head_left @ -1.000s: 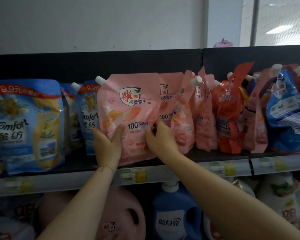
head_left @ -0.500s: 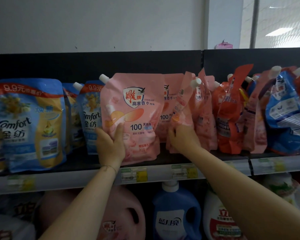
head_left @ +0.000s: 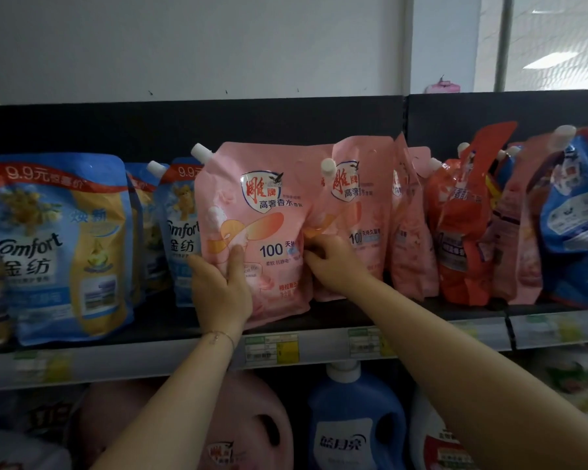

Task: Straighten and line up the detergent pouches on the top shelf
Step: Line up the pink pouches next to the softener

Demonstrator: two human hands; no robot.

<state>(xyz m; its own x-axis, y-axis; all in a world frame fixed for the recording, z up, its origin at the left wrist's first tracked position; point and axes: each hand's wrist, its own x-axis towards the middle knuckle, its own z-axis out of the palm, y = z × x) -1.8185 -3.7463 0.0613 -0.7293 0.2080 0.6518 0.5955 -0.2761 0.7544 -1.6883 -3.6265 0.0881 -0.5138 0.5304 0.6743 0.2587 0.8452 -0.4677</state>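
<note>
A large pink detergent pouch point(head_left: 262, 212) with a white spout stands upright at the front of the top shelf point(head_left: 319, 318). My left hand point(head_left: 223, 293) grips its lower left edge, thumb across the front. My right hand point(head_left: 336, 266) holds the lower left part of a second pink pouch point(head_left: 360, 205), which stands facing forward just right of the first and partly behind it. More pink pouches point(head_left: 411, 232) lean edge-on further right. Orange-red pouches point(head_left: 462, 228) and blue pouches point(head_left: 574, 218) stand crowded and tilted beyond them.
Blue and yellow Comfort pouches point(head_left: 65, 245) stand on the left of the shelf. Price tags point(head_left: 272, 347) run along the shelf's front rail. Below are a pink jug point(head_left: 245, 432) and a blue bottle point(head_left: 357, 422). A black back panel point(head_left: 218, 123) closes the shelf behind.
My right hand left the first pouch, took the leaning second pink pouch and turned it face-forward beside the first. My left hand kept its hold on the first pouch.
</note>
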